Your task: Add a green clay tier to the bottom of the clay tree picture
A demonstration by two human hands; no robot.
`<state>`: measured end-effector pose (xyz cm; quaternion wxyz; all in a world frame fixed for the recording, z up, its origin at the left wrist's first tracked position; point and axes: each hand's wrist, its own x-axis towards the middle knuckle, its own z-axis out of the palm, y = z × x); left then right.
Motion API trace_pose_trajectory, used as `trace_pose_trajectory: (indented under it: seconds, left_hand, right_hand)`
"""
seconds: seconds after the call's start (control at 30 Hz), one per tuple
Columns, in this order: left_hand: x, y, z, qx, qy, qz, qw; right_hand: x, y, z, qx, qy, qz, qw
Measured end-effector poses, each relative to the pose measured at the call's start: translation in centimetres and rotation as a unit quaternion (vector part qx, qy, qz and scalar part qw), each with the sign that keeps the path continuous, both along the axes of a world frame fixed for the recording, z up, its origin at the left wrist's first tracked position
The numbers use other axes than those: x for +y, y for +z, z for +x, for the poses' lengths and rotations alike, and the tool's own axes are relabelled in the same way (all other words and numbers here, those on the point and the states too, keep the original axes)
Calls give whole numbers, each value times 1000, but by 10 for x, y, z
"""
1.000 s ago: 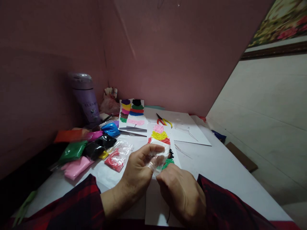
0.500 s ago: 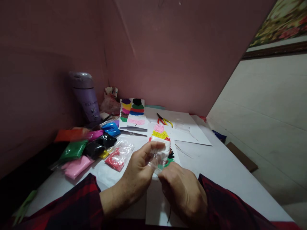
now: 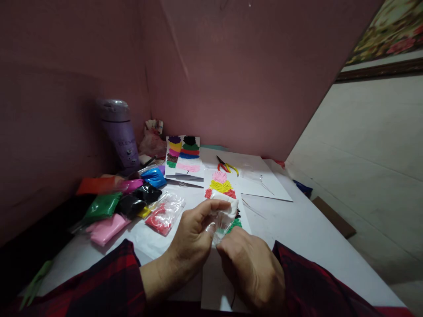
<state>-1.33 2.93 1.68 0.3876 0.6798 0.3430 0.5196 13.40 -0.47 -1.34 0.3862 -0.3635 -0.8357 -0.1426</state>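
Observation:
A clear plastic packet of white clay is held over a white card. Its near side is gripped by my left hand, thumb and curled fingers closed around the film. My right hand is closed at the packet's lower end, fingertips hidden under the knuckles. Beneath the packet lies the card with thick coloured bands in pink, yellow, red, black and green, partly covered by the hands. Left of my left hand rests an opened packet of red clay.
Several coloured clay packets are heaped at the left near a purple tumbler. Banded cards stand behind. Red-and-yellow pliers and a thin pointed tool lie beyond. Green-handled scissors sit at the left edge.
The white packet has tilted and shifted slightly right, its lower film pulled looser between my hands. The view has moved a little; the other things lie as before.

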Motion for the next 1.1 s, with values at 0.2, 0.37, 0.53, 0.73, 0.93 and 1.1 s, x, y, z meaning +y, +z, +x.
trace_pose_trajectory:
  seconds: [0.2,0.37,0.53,0.73,0.93,1.1]
  left_hand:
    - [0,0,0,-41,-15,-53,998]
    - [1,2,-1,-60,-54,-79,994]
    - [2,1,0,-50,-33,-59,996]
    - [1,-1,0,-35,-9,-52,998]
    - [2,2,0,-70,-38,-90,993]
    - [2,0,1,-74,-23,-97,992]
  right_hand:
    - [0,5,-2,0,-6,-9,1000]
    - [-3,17,-9,42,-10,4,999]
    - [-6,12,-7,42,-14,8,999]
    - [-5,12,-7,33,14,-18,999]
    - [-3,14,-11,38,-3,12,999]
    - [1,4,-6,27,6,40,999]
